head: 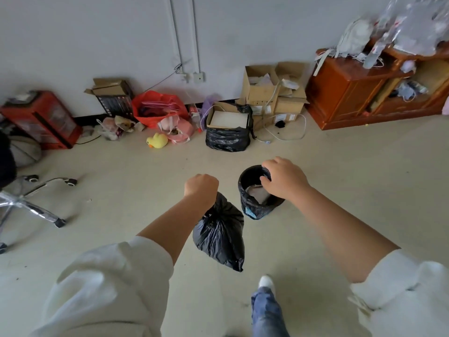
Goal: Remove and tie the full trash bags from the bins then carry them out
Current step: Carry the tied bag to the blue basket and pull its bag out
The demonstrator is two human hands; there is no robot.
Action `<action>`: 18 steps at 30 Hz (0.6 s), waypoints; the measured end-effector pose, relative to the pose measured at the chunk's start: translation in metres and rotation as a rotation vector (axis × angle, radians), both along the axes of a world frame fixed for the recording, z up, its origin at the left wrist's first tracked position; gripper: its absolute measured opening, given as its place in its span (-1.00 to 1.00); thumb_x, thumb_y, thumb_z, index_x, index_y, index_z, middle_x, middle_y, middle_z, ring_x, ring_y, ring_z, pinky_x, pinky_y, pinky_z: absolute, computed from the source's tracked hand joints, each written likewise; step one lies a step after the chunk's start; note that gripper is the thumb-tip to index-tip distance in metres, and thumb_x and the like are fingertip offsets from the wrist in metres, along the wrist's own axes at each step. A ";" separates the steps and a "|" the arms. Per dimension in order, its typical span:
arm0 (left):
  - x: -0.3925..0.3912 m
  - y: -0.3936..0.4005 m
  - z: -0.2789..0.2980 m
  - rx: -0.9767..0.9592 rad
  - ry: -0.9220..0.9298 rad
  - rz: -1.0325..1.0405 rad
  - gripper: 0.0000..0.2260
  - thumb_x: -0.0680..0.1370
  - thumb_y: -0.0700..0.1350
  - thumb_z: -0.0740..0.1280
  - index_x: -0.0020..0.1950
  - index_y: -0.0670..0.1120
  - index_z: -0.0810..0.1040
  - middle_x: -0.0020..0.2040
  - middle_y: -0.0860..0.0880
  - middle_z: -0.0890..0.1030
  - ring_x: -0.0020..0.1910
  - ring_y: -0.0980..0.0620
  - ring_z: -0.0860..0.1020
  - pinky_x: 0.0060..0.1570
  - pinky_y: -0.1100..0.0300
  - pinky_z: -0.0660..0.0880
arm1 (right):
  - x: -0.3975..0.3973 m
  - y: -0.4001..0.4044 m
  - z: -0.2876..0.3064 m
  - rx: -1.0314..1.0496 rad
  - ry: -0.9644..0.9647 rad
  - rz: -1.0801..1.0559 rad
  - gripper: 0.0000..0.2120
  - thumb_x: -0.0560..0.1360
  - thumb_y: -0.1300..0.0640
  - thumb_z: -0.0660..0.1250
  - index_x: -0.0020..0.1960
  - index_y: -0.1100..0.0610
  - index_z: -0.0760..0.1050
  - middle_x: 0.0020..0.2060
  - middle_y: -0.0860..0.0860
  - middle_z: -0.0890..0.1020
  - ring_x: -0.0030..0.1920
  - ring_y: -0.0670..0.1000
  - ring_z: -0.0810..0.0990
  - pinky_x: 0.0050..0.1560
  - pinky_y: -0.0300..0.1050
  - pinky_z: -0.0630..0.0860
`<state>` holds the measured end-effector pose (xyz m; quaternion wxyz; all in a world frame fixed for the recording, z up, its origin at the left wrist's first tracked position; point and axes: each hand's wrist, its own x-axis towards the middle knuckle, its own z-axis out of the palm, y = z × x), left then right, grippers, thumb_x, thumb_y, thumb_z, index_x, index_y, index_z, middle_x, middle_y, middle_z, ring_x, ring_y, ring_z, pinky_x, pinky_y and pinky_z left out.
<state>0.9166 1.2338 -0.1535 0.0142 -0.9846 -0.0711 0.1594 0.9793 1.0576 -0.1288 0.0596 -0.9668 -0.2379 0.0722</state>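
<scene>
While the left hand (201, 188) hangs in a fist, its fingers curled tight round the gathered neck of a black trash bag (220, 233), that bag dangles clear of the pale floor (136, 190), bulging and closed at the top. Just to its right stands a small round bin (258, 195) lined with another black bag, whose edge is folded over the rim. The right hand (283, 178) reaches over the bin's far side, fingers and thumb pinching the liner (266, 171) at the rim. Something grey lies inside the bin; what it is cannot be told. Farther off, near the wall, a second bin wrapped in black plastic (228, 139) holds a flat white box. A yellow toy duck (157, 140) lies left of it, and a wooden cabinet (349, 91) stands at the right. Both forearms show bare below white sleeves (116, 283).
</scene>
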 end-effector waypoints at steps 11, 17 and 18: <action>0.212 0.026 -0.151 0.041 0.226 0.143 -0.79 0.47 -0.33 0.20 0.03 -0.16 0.54 0.03 -0.09 0.58 0.07 -0.06 0.50 -0.14 0.19 0.43 | 0.231 0.033 -0.188 -0.087 0.303 0.141 -0.66 0.52 0.08 0.14 0.26 0.18 0.35 0.20 0.14 0.47 0.20 0.18 0.42 0.09 0.06 0.44; 0.283 0.041 -0.267 0.126 0.418 0.030 -0.76 0.49 -0.29 0.24 0.13 -0.11 0.50 0.11 -0.05 0.55 0.14 -0.02 0.49 0.02 0.20 0.44 | 0.290 0.047 -0.310 -0.103 0.462 0.156 -0.66 0.54 0.10 0.11 0.26 0.21 0.36 0.23 0.15 0.47 0.24 0.16 0.42 0.19 0.04 0.41; 0.291 0.043 -0.289 0.129 0.426 0.035 -0.75 0.49 -0.29 0.24 0.14 -0.11 0.50 0.12 -0.05 0.54 0.15 -0.02 0.48 0.03 0.20 0.44 | 0.298 0.047 -0.330 -0.100 0.478 0.151 -0.66 0.54 0.11 0.12 0.26 0.22 0.36 0.23 0.15 0.47 0.25 0.16 0.40 0.20 0.04 0.40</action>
